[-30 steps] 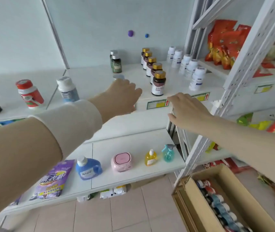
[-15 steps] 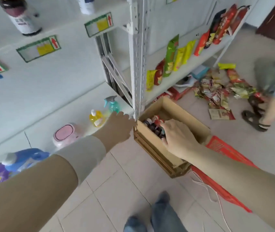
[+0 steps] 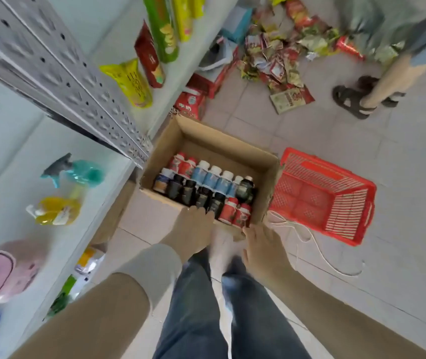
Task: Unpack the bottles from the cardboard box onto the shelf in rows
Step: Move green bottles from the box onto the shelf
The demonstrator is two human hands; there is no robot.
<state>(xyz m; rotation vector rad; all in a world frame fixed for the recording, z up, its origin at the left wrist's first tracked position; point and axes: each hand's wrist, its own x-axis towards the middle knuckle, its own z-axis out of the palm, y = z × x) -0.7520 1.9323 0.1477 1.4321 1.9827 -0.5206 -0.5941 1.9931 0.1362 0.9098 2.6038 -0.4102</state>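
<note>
Step in hand: reach into the cardboard box point(image 3: 219, 143) for the next pick; nothing lifted yet.
Box position: on the floor tiles, just beside the foot of the shelf upright point(image 3: 77, 81), flaps open.
Bottles point(image 3: 213, 178): lying packed in 2 rough rows against the near wall of the box. Blue ones with white caps in the far row, dark ones in the near row, red ones at both ends.
Left hand point(image 3: 193, 229): at the near rim, fingers fairly straight and reaching over toward the dark bottles; holds nothing. Blurred, so contact with a bottle not confirmed.
Right hand point(image 3: 263, 244): at the near right corner of the box, fingers loosely spread; holds nothing.
Progress (judgement): far half of the box floor is bare, which suggests part of the load is out. The 2 rows are left to shelve. The destination rows are out of view, so the done share cannot be checked.
Lower shelf board point(image 3: 12, 151): carries a teal spray bottle point(image 3: 77, 171), a yellow bottle point(image 3: 56, 211) and a pink tub point(image 3: 1, 270).
Edges: the upright overhangs the far left corner of the box; lift bottles clear of it.
Right side: red basket point(image 3: 323, 193) touching or just beside the box, white cord point(image 3: 310, 242) loose on the tiles near the right hand.
Open room: bare tiles on the near side of the box around the person's legs.
</note>
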